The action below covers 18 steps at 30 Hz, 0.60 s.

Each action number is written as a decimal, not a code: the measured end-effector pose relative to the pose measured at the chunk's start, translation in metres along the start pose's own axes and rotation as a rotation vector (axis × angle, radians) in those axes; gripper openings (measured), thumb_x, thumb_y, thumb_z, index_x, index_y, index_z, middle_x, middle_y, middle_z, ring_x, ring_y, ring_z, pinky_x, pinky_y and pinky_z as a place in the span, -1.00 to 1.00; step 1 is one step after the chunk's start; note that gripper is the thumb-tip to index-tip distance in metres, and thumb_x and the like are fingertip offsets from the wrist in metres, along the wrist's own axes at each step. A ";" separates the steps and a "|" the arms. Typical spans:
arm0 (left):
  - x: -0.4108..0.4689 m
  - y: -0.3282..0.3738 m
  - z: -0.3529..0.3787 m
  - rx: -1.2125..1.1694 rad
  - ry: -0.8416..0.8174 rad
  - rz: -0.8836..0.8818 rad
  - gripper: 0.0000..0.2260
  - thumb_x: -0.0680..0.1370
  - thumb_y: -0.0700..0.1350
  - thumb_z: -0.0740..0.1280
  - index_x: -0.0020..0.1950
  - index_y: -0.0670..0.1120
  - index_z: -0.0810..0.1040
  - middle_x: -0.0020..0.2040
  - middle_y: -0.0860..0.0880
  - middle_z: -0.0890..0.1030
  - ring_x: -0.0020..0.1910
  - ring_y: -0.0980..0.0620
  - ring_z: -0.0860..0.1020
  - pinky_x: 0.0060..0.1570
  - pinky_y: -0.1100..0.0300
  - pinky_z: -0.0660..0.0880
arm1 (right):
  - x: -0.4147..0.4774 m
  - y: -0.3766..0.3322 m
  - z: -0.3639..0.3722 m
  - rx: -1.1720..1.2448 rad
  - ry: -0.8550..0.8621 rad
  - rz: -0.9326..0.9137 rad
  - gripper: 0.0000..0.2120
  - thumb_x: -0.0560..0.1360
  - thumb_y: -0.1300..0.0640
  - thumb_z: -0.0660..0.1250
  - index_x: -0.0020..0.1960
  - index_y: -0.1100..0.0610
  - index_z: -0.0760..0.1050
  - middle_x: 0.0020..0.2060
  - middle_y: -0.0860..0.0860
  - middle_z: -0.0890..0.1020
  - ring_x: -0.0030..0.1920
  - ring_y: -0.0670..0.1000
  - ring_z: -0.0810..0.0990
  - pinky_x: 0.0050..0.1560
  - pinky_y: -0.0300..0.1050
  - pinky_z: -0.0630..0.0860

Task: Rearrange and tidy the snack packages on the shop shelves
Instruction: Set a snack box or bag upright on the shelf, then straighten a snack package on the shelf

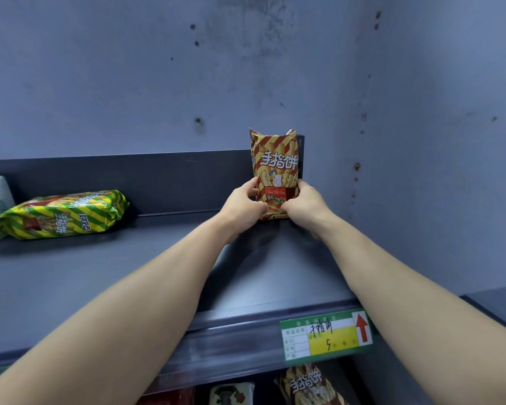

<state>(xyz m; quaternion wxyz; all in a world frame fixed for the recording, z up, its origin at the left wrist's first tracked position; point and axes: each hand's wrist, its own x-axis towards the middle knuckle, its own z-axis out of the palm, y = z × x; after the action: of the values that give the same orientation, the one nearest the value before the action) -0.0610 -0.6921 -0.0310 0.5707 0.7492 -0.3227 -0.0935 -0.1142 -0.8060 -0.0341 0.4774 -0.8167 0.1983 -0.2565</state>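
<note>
**Both hands holding red pack upright at shelf's back corner**

Left hand (pixel 244 207) and right hand (pixel 303 206) are pinching the lower sides of the red striped pack (pixel 275 159), fingers curling round its edges. The pack is standing upright on the top shelf (pixel 129 273) by the back rail, at 12 o'clock from the wrists. It is probably handling light, with crinkly, slippery film and brittle sticks inside, so gripping low at the edges looks safest. The green striped pack (pixel 65 214) is lying flat at 9 o'clock, well apart.
</note>
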 end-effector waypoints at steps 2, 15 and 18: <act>-0.001 0.000 0.000 -0.002 0.003 0.000 -0.45 0.56 -0.32 0.23 0.50 0.02 0.22 0.18 0.01 0.48 -0.14 0.18 0.53 -0.34 0.42 0.51 | -0.001 0.000 0.000 0.002 -0.003 0.000 -0.47 0.52 0.28 0.28 0.45 0.09 0.25 0.30 0.07 0.47 0.31 0.11 0.44 0.30 0.06 0.44; -0.020 0.043 -0.034 0.019 0.320 0.022 -0.61 0.54 -0.28 0.22 0.37 -0.17 0.39 0.27 -0.12 0.49 0.16 -0.03 0.48 0.00 0.23 0.40 | -0.019 -0.056 -0.005 -0.070 0.424 -0.313 -0.63 0.51 0.28 0.22 0.31 0.20 0.38 0.20 0.12 0.52 0.18 0.10 0.51 0.11 -0.14 0.43; -0.029 0.053 -0.067 0.055 0.349 0.063 -0.63 0.54 -0.27 0.22 0.36 -0.18 0.41 0.21 -0.11 0.52 0.00 0.00 0.52 -0.13 0.25 0.44 | -0.028 -0.095 0.013 -0.082 0.282 -0.428 -0.66 0.51 0.27 0.22 0.29 0.20 0.42 0.18 0.10 0.55 0.19 0.07 0.51 0.10 -0.20 0.39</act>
<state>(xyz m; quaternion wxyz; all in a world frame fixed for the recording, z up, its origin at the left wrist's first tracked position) -0.0697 -0.6295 0.0333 0.6002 0.7588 -0.2444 0.0648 -0.1212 -0.7373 0.0378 0.3462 -0.8149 0.0957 -0.4550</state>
